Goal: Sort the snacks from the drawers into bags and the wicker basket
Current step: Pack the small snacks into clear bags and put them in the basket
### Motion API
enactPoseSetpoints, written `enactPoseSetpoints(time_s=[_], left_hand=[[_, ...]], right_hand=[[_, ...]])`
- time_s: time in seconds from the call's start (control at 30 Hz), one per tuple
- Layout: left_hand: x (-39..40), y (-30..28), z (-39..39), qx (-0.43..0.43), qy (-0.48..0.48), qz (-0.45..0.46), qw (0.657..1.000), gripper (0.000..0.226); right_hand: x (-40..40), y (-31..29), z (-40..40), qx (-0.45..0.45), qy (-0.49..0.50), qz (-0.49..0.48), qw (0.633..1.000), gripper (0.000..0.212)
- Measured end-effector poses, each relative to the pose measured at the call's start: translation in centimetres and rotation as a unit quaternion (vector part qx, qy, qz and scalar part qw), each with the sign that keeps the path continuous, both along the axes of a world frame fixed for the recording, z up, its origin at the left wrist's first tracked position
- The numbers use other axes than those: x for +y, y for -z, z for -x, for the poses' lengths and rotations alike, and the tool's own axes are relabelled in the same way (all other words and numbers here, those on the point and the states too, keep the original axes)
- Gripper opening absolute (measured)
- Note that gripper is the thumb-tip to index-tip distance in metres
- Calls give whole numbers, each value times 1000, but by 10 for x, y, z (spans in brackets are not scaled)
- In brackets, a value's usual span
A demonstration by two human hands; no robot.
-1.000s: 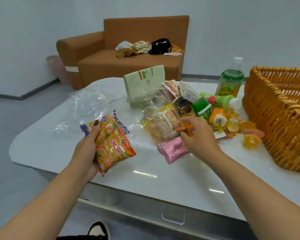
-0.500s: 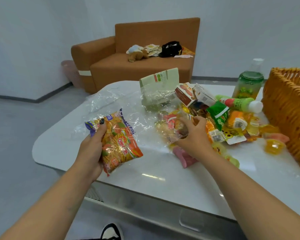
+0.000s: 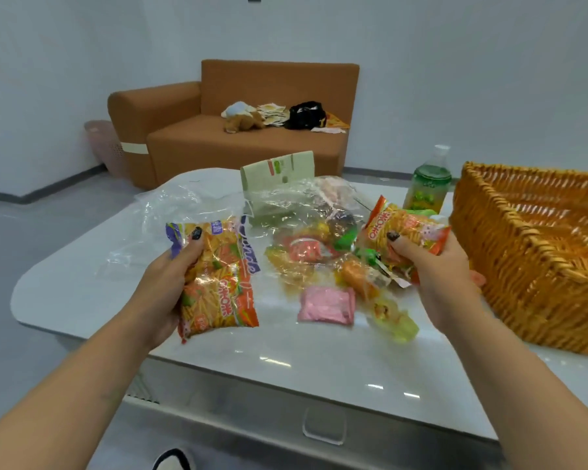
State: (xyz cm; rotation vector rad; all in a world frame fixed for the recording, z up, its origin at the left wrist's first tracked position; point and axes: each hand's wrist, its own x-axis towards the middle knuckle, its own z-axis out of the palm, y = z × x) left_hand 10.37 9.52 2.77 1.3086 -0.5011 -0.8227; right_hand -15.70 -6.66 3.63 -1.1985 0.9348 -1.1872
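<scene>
My left hand [image 3: 165, 286] grips a clear plastic bag of orange noodle-snack packs [image 3: 218, 283] above the near left of the white table [image 3: 319, 361]. My right hand [image 3: 431, 269] holds a single orange snack pack [image 3: 408, 232] raised over the pile of snacks [image 3: 316, 249], which lies partly under a second clear bag. A pink packet [image 3: 326, 305] lies flat in front of the pile. The wicker basket [image 3: 537, 266] stands at the right edge, just right of my right hand.
A green drink bottle [image 3: 428, 184] stands behind the pile beside the basket. A pale green pouch [image 3: 279, 174] leans upright at the back. Loose clear plastic [image 3: 184, 205] spreads over the table's left. A brown sofa [image 3: 238, 130] sits beyond the table.
My right hand has lifted an orange snack pack out of the pile and moved right, toward the basket. The left hand keeps its hold on the bagged snacks.
</scene>
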Motion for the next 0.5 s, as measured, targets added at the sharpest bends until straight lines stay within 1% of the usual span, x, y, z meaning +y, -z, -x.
enactPoseSetpoints(time_s=[0.07, 0.13, 0.23, 0.33, 0.4, 0.43, 0.5], left_hand=[[1, -1, 8, -3, 26, -8, 1000, 21], [3, -2, 17, -3, 59, -14, 998, 24], [4, -3, 33, 8, 109, -13, 994, 40], [4, -5, 55, 10, 136, -10, 991, 40], [2, -5, 69, -6, 122, -25, 992, 35], [2, -5, 74, -15, 111, -34, 993, 33], [3, -4, 80, -23, 97, -40, 994, 32]], right_hand=[[10, -8, 21, -12, -71, -30, 997, 38], [25, -13, 36, -24, -130, -57, 990, 44], [46, -16, 45, -32, -213, -73, 974, 49], [62, -18, 48, 5, -279, -65, 958, 44], [70, -20, 47, 73, -267, 18, 961, 37], [70, -19, 45, 91, -234, 66, 966, 33], [70, -20, 45, 82, -164, 111, 977, 31]])
